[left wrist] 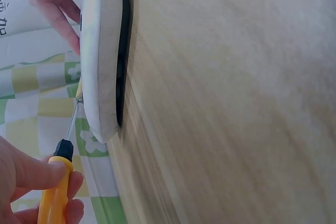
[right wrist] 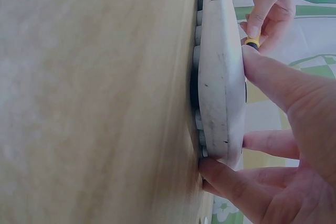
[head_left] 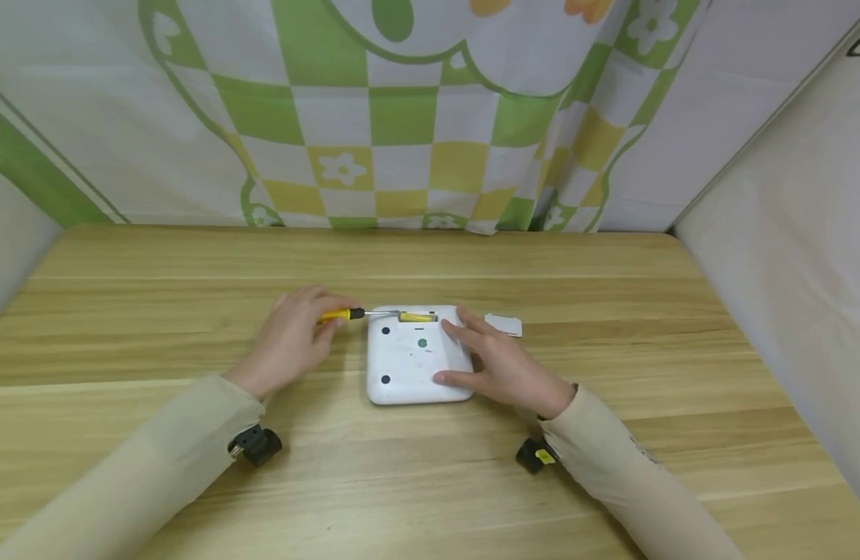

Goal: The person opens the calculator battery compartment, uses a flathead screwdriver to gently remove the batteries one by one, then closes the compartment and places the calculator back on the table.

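Observation:
A white calculator (head_left: 405, 362) lies face down on the wooden table, its keys (right wrist: 198, 35) toward the tabletop. In its back, near the far edge, the battery compartment is uncovered and a yellow battery (head_left: 417, 317) sits inside. My left hand (head_left: 293, 338) grips a screwdriver (left wrist: 55, 190) by its yellow handle. The screwdriver's thin metal shaft reaches to the left end of the battery. My right hand (head_left: 507, 369) holds the calculator by its right side, thumb (right wrist: 262, 72) on the back and fingers around the edge.
A small white battery cover (head_left: 504, 325) lies on the table (head_left: 612, 311) just right of the calculator, beyond my right hand. A green, white and yellow checked curtain (head_left: 402, 117) hangs along the table's far edge. White sheets stand at both sides.

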Demonstrator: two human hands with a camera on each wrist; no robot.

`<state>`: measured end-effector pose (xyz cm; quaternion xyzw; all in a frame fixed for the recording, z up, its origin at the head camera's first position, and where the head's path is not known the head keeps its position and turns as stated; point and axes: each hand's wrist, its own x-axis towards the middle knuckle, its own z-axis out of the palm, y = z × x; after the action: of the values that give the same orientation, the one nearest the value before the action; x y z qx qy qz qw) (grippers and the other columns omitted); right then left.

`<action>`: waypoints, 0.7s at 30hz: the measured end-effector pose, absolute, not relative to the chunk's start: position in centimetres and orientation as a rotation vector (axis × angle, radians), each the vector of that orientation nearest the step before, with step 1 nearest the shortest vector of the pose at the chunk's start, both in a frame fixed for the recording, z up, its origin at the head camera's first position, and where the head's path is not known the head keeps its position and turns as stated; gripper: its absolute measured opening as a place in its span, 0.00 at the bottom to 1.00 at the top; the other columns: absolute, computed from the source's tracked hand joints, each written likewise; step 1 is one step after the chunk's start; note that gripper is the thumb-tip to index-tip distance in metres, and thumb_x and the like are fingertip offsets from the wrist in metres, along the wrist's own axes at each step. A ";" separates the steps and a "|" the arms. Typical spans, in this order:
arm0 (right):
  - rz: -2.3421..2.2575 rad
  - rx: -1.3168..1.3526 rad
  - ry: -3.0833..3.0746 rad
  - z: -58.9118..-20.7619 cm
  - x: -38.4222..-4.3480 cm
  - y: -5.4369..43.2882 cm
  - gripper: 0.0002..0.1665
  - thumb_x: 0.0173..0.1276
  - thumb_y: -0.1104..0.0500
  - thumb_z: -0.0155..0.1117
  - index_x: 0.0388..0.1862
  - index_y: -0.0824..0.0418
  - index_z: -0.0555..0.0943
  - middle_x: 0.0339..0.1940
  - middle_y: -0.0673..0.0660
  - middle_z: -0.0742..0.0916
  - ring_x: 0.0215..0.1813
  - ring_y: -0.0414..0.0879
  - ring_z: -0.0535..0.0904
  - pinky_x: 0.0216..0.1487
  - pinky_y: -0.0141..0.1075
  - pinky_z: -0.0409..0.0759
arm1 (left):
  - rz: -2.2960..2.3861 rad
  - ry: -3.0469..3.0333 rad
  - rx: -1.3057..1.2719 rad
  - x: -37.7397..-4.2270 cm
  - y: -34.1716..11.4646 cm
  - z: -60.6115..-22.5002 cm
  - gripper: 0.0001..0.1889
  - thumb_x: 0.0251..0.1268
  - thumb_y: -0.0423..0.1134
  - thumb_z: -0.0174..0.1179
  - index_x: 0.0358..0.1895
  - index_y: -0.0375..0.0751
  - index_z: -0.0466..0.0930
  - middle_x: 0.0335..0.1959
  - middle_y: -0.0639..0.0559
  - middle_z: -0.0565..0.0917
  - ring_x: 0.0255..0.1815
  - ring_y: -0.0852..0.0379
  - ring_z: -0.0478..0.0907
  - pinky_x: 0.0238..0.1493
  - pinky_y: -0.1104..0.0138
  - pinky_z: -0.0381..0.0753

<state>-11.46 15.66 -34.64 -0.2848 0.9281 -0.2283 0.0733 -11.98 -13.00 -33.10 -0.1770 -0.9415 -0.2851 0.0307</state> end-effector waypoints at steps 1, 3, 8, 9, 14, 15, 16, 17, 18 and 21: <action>-0.687 -0.860 2.786 -34.7 -11.5 15.7 0.45 0.60 0.43 0.68 0.70 0.63 0.66 0.74 0.68 0.62 0.72 0.61 0.63 0.67 0.50 0.68 | -0.891 -2.903 -0.538 -11.9 -13.0 -33.1 0.18 0.64 0.27 0.55 0.56 0.40 0.80 0.52 0.37 0.80 0.57 0.37 0.72 0.64 0.44 0.60; -0.686 -0.864 2.789 -34.7 -11.5 15.6 0.45 0.60 0.43 0.68 0.70 0.63 0.66 0.74 0.69 0.62 0.72 0.61 0.63 0.67 0.50 0.68 | -0.905 -2.909 -0.529 -11.9 -13.0 -33.0 0.18 0.64 0.27 0.55 0.56 0.41 0.80 0.53 0.37 0.80 0.58 0.36 0.72 0.65 0.43 0.59; -0.685 -0.870 2.793 -34.8 -11.5 15.7 0.45 0.60 0.43 0.68 0.70 0.63 0.66 0.74 0.69 0.62 0.72 0.62 0.63 0.66 0.50 0.68 | -0.908 -2.917 -0.527 -11.8 -13.1 -32.9 0.18 0.65 0.27 0.55 0.57 0.41 0.79 0.52 0.37 0.80 0.57 0.37 0.72 0.65 0.43 0.60; -0.685 -0.871 2.791 -34.8 -11.5 15.7 0.45 0.60 0.43 0.68 0.70 0.63 0.66 0.74 0.69 0.62 0.72 0.61 0.63 0.66 0.50 0.68 | -0.904 -2.918 -0.527 -11.7 -13.2 -32.9 0.18 0.64 0.27 0.55 0.57 0.41 0.79 0.52 0.37 0.80 0.57 0.37 0.72 0.64 0.43 0.61; -0.682 -0.868 2.782 -34.9 -11.6 15.6 0.45 0.61 0.42 0.68 0.71 0.62 0.66 0.74 0.68 0.62 0.72 0.61 0.63 0.66 0.50 0.68 | -0.864 -2.926 -0.521 -11.4 -13.4 -32.8 0.18 0.64 0.27 0.55 0.57 0.40 0.79 0.51 0.35 0.80 0.54 0.35 0.74 0.59 0.42 0.65; -0.682 -0.867 2.782 -34.9 -11.6 15.6 0.45 0.61 0.42 0.68 0.71 0.62 0.66 0.75 0.68 0.62 0.72 0.61 0.63 0.66 0.50 0.68 | -0.853 -2.929 -0.521 -11.4 -13.5 -32.8 0.18 0.64 0.27 0.55 0.57 0.40 0.79 0.51 0.35 0.80 0.53 0.35 0.74 0.59 0.42 0.66; -0.682 -0.868 2.784 -34.9 -11.6 15.6 0.45 0.61 0.42 0.68 0.71 0.62 0.66 0.74 0.68 0.62 0.72 0.61 0.63 0.66 0.50 0.68 | -0.843 -2.928 -0.527 -11.3 -13.6 -32.7 0.18 0.63 0.27 0.56 0.56 0.40 0.80 0.51 0.35 0.80 0.53 0.35 0.75 0.59 0.42 0.66; -0.683 -0.868 2.786 -34.9 -11.6 15.7 0.45 0.61 0.42 0.68 0.71 0.62 0.66 0.74 0.68 0.62 0.72 0.61 0.63 0.66 0.50 0.68 | -0.827 -2.924 -0.538 -11.3 -13.6 -32.7 0.18 0.63 0.27 0.56 0.56 0.40 0.80 0.50 0.35 0.81 0.53 0.35 0.75 0.58 0.41 0.67; -0.683 -0.868 2.787 -34.9 -11.6 15.7 0.45 0.61 0.42 0.68 0.71 0.62 0.66 0.74 0.68 0.62 0.72 0.61 0.63 0.67 0.50 0.68 | -0.811 -2.919 -0.549 -11.2 -13.6 -32.6 0.18 0.63 0.27 0.57 0.55 0.40 0.80 0.50 0.35 0.81 0.52 0.35 0.75 0.58 0.41 0.67; -0.685 -0.861 2.792 -34.8 -11.5 15.7 0.45 0.60 0.42 0.68 0.71 0.62 0.66 0.74 0.68 0.62 0.72 0.61 0.63 0.67 0.50 0.68 | -0.760 -2.912 -0.589 -11.0 -13.5 -32.4 0.16 0.62 0.27 0.58 0.53 0.39 0.81 0.47 0.36 0.82 0.47 0.37 0.78 0.51 0.45 0.74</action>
<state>-11.50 15.73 -34.82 -0.2862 0.9280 -0.2278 0.0705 -11.00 -13.49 -32.40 -0.1919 -0.9489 -0.2477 0.0376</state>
